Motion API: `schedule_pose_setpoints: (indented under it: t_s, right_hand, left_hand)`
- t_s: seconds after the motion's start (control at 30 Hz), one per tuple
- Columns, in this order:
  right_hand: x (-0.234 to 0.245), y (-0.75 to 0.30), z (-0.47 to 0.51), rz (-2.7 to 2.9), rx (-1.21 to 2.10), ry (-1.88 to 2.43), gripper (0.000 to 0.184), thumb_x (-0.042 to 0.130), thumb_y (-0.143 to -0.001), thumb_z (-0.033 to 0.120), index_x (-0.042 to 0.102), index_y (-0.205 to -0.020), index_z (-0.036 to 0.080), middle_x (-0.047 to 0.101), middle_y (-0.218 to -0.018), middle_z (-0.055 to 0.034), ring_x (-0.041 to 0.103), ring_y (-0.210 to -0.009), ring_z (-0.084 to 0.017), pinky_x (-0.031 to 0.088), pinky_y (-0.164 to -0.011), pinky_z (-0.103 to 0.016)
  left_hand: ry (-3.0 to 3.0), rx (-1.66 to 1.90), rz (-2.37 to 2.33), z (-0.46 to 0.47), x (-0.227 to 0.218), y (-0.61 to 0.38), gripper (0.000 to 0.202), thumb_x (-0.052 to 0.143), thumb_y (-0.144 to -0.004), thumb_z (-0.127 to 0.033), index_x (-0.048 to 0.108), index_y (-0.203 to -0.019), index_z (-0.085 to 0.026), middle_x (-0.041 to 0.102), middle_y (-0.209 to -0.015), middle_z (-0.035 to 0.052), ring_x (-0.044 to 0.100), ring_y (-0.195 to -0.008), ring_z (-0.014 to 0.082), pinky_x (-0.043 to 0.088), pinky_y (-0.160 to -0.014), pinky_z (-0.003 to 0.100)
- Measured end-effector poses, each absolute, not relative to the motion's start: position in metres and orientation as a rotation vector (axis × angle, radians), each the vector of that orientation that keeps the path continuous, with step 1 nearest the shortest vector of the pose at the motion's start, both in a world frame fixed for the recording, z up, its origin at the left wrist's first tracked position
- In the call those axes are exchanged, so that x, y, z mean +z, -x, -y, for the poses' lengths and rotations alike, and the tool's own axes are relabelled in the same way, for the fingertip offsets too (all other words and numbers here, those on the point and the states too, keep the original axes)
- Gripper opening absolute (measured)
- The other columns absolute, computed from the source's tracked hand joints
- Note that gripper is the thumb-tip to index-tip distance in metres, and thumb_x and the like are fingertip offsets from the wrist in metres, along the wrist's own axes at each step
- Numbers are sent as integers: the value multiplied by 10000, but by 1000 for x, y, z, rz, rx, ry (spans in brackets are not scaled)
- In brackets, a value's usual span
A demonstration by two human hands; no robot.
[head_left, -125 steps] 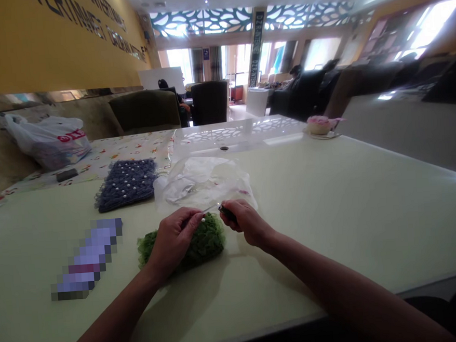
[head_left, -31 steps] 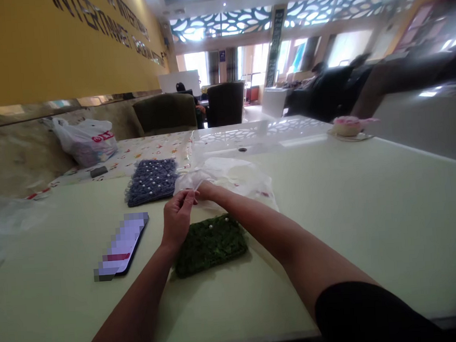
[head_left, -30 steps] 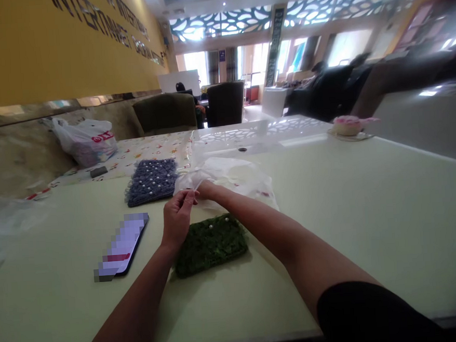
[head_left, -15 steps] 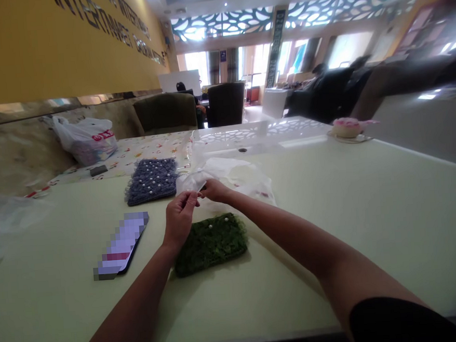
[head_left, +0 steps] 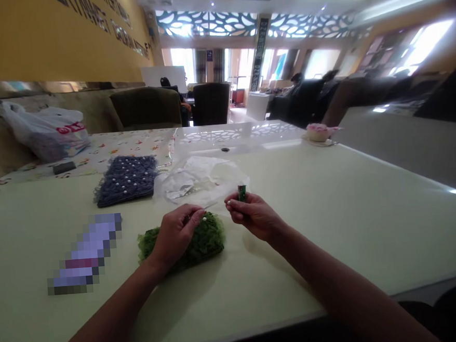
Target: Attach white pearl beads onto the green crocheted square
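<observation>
Near the front edge of the bench [head_left: 354,245], the left hand [head_left: 175,234] rested on a green crocheted pad [head_left: 213,240], its fingers pinched together beside a white pearl [head_left: 204,219]. The right hand [head_left: 252,217] gripped a small green tube [head_left: 241,193] upright, just below a clear plastic bag [head_left: 197,181].

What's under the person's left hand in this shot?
The left hand lies over a green crocheted piece, with a white pearl bead showing just beyond the fingertips. The part beneath the palm is covered, so it cannot be seen.
</observation>
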State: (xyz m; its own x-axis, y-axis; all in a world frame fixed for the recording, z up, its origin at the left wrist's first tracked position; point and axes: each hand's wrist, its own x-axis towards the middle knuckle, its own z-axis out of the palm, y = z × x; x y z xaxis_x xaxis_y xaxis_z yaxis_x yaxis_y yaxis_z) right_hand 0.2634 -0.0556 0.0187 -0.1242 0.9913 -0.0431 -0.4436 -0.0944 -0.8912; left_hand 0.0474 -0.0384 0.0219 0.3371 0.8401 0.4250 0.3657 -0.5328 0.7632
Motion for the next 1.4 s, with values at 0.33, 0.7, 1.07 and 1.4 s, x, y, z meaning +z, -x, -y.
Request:
schedule_pose_setpoints:
  t_s: [0.33,0.7,1.07,1.4]
  right_hand:
    - [21,-264,61,996,1382,884,204,806,-667,278,654,-756,177,544,-604,30,424,-506,-70,278,-509,-250]
    - [25,-255,67,1021,1343,949,192,801,-644,264,662,-742,174,509,-554,47,434,-492,-75,312,-506,-254]
    - [21,-257,66,1041,1356,951,212,798,-644,272,668,-760,150,519,-553,51,437,-486,-67,326,-502,-244]
    - [19,-255,65,1062,1338,937,213,776,-678,282,646,-776,145,528,-576,49,437,-487,-60,312,-499,-235]
  left_hand:
    - [-2136,1074,-1073,45,21,-52,216,579,-896,-369,714,-852,-206,696,-776,8,606,-693,149,444,-666,238]
    - [-2171,1088,-1092,47,20,-54,203,590,-893,-358,722,-869,-205,709,-790,14,624,-702,154,453,-669,247]
    - [-2328,1114,-1060,44,19,-51,181,612,-894,-311,747,-929,-196,693,-784,13,623,-723,137,467,-684,239]
    - [-2633,1149,-1067,45,19,-48,200,591,-909,-308,742,-949,-183,675,-740,22,591,-728,156,462,-687,262]
